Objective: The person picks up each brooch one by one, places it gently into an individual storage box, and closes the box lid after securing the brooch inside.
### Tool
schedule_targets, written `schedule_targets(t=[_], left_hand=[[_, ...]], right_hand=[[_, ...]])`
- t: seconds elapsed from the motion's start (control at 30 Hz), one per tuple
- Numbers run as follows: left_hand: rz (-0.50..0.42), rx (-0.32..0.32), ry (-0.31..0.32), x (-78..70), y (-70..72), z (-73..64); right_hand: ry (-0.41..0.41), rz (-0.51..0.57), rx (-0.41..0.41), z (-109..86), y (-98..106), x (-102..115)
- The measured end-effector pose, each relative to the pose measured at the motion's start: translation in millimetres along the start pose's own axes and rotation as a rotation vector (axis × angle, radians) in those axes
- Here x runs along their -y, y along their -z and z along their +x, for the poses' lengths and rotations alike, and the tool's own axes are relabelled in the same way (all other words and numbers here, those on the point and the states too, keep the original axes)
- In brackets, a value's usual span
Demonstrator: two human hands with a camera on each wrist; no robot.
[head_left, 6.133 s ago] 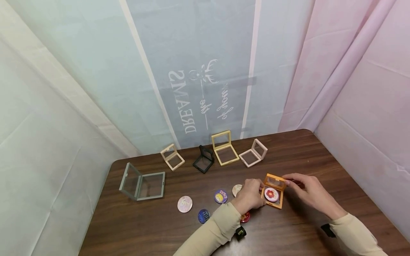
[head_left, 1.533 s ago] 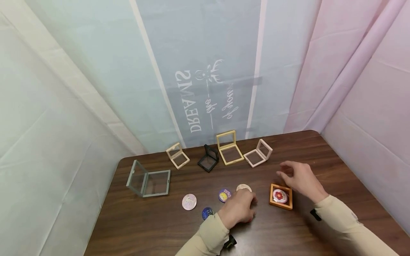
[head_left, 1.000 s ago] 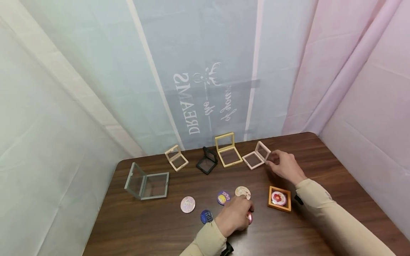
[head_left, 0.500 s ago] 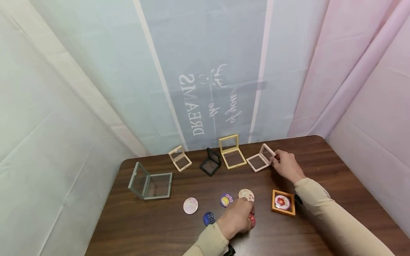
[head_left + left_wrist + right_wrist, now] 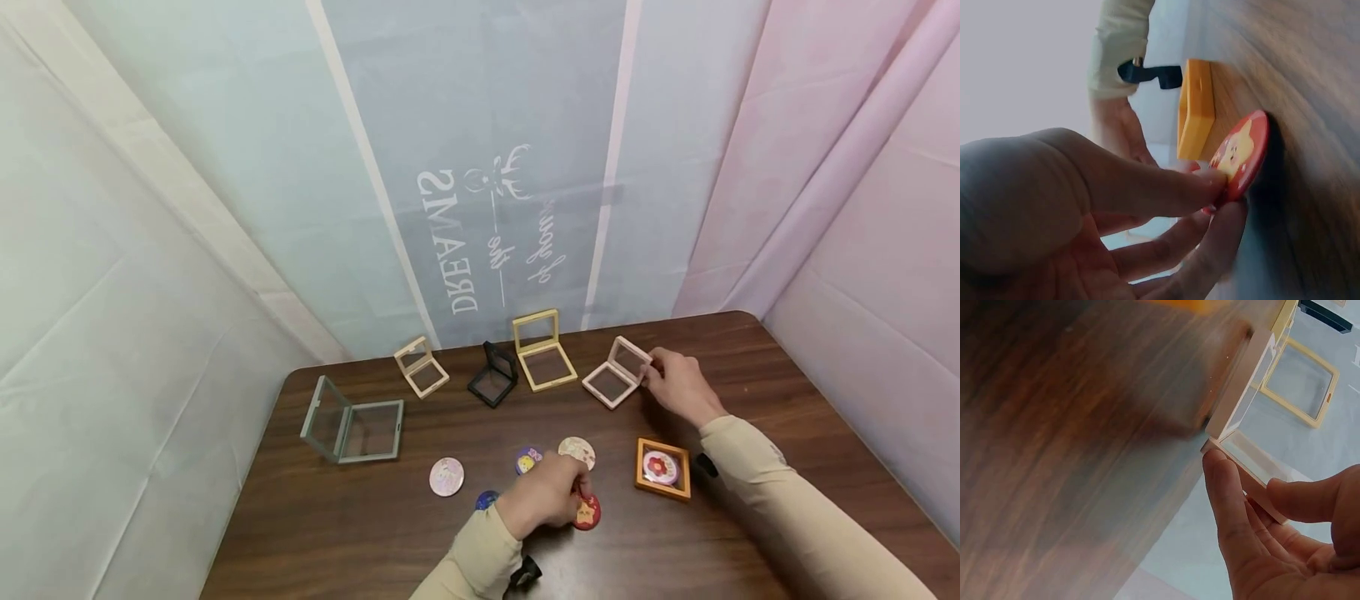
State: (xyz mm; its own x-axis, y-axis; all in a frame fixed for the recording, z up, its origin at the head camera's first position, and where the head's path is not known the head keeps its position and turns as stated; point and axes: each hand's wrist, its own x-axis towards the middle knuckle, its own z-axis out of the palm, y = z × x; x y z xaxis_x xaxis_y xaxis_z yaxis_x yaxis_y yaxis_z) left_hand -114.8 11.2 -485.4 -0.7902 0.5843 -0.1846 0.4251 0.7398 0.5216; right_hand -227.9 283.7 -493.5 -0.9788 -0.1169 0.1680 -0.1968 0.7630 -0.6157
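Red badge [image 5: 588,513] with a yellow star is tilted at the near side of the dark wood table [image 5: 337,533]; the thumb and fingers of the left hand [image 5: 546,490] are clamped on its edge. A blue badge [image 5: 486,499] lies beside, partly hidden behind the wrist. Further out, left to right, lie a pink badge [image 5: 447,477], a purple badge [image 5: 527,460] and a cream badge [image 5: 577,451], then the closed orange frame [image 5: 663,493] with a flower badge [image 5: 660,468] inside. Beyond it, the thumb and index finger of the right hand [image 5: 682,388] are clamped on the raised panel of the open pale pink frame [image 5: 610,383]. To its left, the yellow frame [image 5: 537,351], black frame [image 5: 492,385], beige frame [image 5: 420,367] and grey-green frame [image 5: 371,432] stand open. A printed backdrop [image 5: 487,108] hangs behind the table.
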Motion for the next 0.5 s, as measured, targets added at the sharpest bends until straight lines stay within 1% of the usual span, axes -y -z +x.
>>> schedule_targets(t=[0.07, 0.17, 0.33, 0.4, 0.5], left_hand=[[-0.039, 0.016, 0.022, 2.0, 2.2, 1.0], [-0.126, 0.028, 0.034, 5.4, 3.8, 2.1], [-0.271, 0.037, 0.044, 10.0, 2.7, 2.7], [-0.308, 0.035, 0.047, 11.3, 1.5, 2.6], [-0.327, 0.032, 0.044, 12.5, 0.0, 2.4]], right_hand=[[0.004, -0.001, 0.003, -2.2, 1.5, -0.2], [-0.001, 0.003, 0.017, -6.0, 2.4, -1.4], [0.002, 0.008, 0.025, -13.4, 2.1, -1.1], [0.015, 0.002, 0.024, -16.5, 1.4, -0.4], [0.035, -0.005, 0.023, -21.2, 0.0, 0.8]])
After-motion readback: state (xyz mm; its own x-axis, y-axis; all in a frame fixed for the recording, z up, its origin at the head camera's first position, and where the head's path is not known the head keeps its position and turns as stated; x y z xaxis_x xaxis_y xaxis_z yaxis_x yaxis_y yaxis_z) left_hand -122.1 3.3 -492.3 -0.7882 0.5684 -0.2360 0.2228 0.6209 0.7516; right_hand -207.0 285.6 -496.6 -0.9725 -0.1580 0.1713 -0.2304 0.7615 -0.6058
